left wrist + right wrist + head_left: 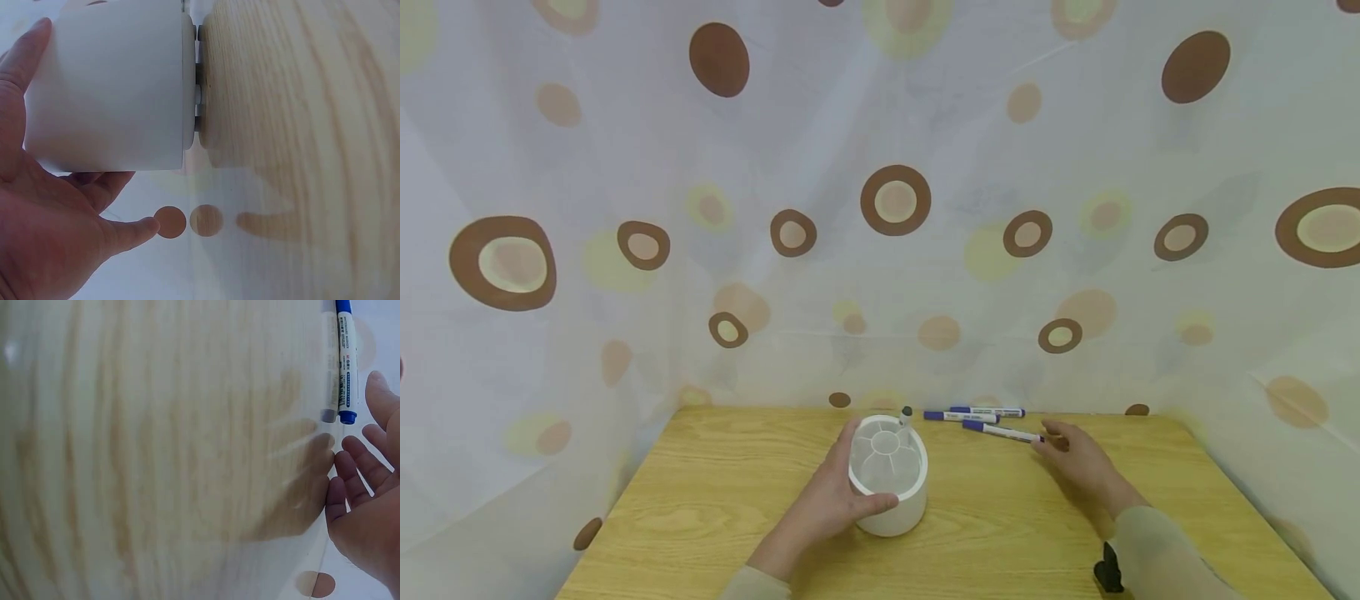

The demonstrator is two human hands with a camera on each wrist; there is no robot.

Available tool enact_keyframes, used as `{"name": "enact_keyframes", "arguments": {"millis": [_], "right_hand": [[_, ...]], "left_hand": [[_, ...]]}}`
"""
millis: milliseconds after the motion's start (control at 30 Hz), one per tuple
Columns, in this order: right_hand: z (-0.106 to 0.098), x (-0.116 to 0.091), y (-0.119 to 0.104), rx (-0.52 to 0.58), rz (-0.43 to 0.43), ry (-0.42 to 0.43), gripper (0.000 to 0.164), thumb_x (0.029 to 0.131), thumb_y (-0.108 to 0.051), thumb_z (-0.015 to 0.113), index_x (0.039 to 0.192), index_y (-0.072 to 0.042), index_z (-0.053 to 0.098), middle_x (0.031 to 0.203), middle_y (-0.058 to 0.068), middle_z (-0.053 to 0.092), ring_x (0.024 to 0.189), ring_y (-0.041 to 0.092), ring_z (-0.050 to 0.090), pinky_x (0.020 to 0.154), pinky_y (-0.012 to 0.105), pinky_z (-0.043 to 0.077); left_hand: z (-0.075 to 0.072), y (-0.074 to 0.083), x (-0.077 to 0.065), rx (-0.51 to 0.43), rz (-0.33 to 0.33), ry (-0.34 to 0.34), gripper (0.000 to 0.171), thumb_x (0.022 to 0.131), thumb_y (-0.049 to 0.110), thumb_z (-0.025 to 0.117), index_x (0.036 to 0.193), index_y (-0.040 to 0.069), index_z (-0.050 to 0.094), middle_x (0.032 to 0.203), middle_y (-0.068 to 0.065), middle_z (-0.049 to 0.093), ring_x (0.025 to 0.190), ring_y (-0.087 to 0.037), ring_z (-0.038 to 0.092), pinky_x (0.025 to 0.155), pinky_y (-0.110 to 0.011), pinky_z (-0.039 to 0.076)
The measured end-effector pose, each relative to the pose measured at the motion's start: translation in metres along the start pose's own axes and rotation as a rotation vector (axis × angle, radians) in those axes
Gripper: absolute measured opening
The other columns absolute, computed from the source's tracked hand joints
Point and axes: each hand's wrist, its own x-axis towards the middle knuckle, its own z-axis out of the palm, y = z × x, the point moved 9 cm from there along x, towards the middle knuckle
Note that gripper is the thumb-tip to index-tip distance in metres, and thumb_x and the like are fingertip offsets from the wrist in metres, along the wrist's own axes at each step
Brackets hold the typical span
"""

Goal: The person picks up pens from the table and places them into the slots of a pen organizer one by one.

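Sleeves nearest, white holder in my left hand, blue-capped marker by my right hand

Beside my right sleeve sits a black piece. Beyond spreads the wood-grain table; on it, near the middle, stands the round white holder, divided inside by a central ring and spokes. One pen with a dark end stands upright at its far right rim. Further right the blue-capped marker lies flat, its tail towards me. Two more markers lie just behind it, close together, and a spotted sheet rises at the back.

I grip the holder with my left hand, thumb along the near rim, fingers round its far left side. My right hand holds nothing, fingers loosely bent and apart from the thumb, right by the marker's end; I cannot tell whether they touch.

Dark print and a small red mark run along that marker's white barrel, too small for me to read surely.
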Motion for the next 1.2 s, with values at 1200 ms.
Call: {"name": "enact_keyframes", "arguments": {"millis": [1200], "right_hand": [[-0.001,0.007,0.0,-0.063,0.004,0.089,0.024,0.105,-0.012,0.076,0.119,0.008,0.074,0.127,0.033,0.064,0.121,0.053,0.059,0.104,0.071,0.047]], "left_hand": [[0.0,-0.002,-0.001,-0.002,-0.026,0.001,0.122,0.081,0.039,0.101,0.173,0.028,0.022,0.159,-0.015,0.051,0.14,-0.041,0.056,0.114,-0.072,0.045]]}}
